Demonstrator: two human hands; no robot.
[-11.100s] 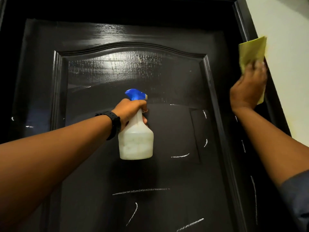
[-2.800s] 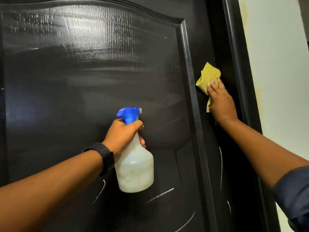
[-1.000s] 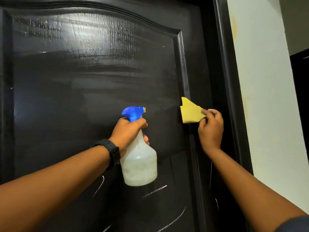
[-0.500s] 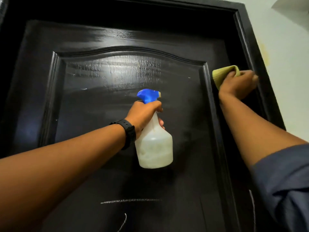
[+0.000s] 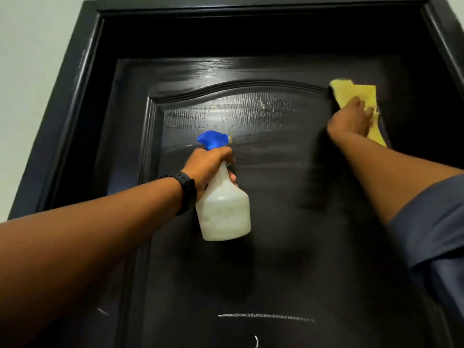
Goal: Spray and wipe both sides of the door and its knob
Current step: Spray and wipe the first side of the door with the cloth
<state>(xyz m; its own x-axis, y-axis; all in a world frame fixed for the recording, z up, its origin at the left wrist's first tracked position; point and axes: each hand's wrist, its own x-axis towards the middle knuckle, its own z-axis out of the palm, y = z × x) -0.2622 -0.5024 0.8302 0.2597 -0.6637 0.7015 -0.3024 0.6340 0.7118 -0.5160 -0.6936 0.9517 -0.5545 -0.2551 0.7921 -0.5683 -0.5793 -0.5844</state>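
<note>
The left hand (image 5: 209, 169) grips the spray bottle (image 5: 222, 204) before the door (image 5: 276, 259) panel, while the right hand (image 5: 350, 120) presses flat fingers on the yellow cloth (image 5: 356, 92) at the panel's upper right corner.

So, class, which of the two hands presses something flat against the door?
The right hand, laid on the yellow cloth at upper right; the left hand curls round the spray bottle instead.
</note>
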